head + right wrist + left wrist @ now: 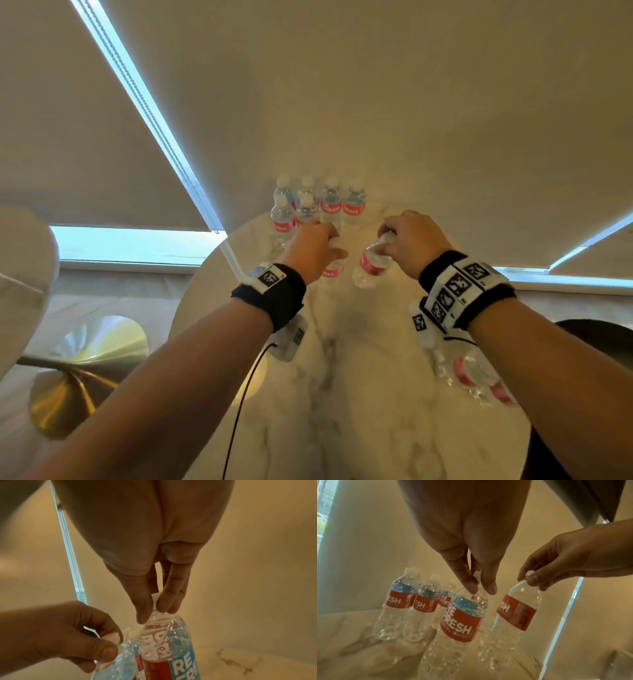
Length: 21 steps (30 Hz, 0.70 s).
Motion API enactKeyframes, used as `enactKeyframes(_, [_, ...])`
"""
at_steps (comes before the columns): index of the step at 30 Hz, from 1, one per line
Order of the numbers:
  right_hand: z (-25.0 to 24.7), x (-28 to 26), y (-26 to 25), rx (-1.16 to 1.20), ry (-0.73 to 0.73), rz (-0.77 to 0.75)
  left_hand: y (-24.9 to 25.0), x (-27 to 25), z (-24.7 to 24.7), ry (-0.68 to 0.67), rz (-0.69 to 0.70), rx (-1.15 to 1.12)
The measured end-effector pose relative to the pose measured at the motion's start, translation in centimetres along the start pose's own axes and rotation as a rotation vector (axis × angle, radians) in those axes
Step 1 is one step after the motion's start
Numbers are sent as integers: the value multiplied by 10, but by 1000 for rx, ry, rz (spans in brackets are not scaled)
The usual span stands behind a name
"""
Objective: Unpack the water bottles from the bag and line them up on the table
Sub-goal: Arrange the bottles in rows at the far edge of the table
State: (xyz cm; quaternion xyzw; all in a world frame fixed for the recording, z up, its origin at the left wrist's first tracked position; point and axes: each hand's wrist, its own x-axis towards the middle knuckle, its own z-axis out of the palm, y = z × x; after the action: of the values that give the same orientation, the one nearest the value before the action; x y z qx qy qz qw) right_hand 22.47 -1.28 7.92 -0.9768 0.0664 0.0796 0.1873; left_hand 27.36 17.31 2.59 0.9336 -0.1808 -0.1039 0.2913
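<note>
Six bottles [317, 205] are already standing at the far left of the marble surface [342, 394], my left grip [317, 246] and right grip [411, 240] are each pinching another bottle's neck to add, more are waiting packed [476, 377] near right.

We see a home room: a round marble surface [342, 394], roller blinds [102, 137], a brass lamp base [78, 377].
</note>
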Motion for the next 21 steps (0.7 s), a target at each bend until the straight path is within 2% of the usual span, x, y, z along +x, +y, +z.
enactKeyframes(5, [16,84,-1,-71,-16,-50,-7,69,-5,34,5,57])
enactKeyframes(10, [36,142,5,-151,-85,-113,-18,114,4,50,-35,157])
enactKeyframes(15, [47,171,8,-147,-94,-165,-27,129,14,52,-26,227])
enactKeyframes(21, [47,180,15,-95,-126,-136,-28,134,18,60,-74,166])
